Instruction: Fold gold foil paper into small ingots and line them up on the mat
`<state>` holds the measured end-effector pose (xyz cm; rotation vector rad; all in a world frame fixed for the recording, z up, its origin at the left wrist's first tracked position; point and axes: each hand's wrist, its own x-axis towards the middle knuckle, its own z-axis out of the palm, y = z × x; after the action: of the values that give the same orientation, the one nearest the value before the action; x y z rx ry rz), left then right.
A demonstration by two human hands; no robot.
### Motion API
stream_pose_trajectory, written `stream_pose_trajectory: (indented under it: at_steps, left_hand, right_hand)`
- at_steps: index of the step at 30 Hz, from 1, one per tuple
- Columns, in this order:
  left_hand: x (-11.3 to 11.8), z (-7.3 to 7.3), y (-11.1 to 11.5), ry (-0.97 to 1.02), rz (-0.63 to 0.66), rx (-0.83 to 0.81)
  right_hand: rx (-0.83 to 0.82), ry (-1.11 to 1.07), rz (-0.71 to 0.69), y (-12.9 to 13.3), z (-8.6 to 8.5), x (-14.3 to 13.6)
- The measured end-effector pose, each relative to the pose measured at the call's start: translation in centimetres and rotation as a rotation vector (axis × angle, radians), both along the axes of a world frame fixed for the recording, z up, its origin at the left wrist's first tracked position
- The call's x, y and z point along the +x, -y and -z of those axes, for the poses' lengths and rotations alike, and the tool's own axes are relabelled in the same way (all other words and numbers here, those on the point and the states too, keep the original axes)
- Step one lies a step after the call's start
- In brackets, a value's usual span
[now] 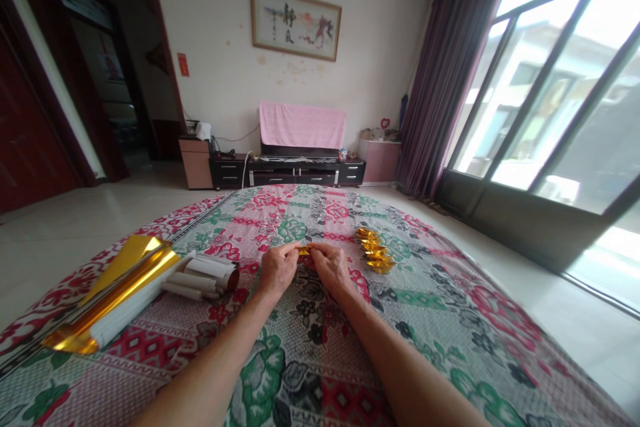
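Observation:
Above the middle of the patterned cloth, my left hand (278, 269) and my right hand (331, 268) pinch a small gold foil piece (304, 251) between them, one at each end. Both hands have their fingers closed on it. To the right of my right hand, several folded gold foil pieces (376, 251) lie in a row on the cloth. Gold foil sheets (123, 287), partly curled and with a white side showing, lie at the left. Beside them are several rolled papers (203, 276), pale on the outside.
The flowered cloth (430, 340) covers a wide surface under my arms. Beyond its far edge stands a low black cabinet (307, 173) with a pink cloth (303, 125) over a screen. Windows and a purple curtain (440, 67) are at the right.

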<state>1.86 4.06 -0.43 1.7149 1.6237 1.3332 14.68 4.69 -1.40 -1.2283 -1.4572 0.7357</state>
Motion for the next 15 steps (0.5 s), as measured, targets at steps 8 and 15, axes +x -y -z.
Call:
stream_pose_trajectory:
  at_steps: [8,15]
  left_hand:
    - [0.04,-0.06,-0.04,-0.057,-0.025,-0.012]
    - [0.04,-0.03,-0.01,-0.052,-0.021,-0.003]
  right_hand:
    - [0.007,0.043,0.010,0.22,-0.34,-0.09]
    - [0.002,0.053,0.031,0.16,-0.38,-0.10]
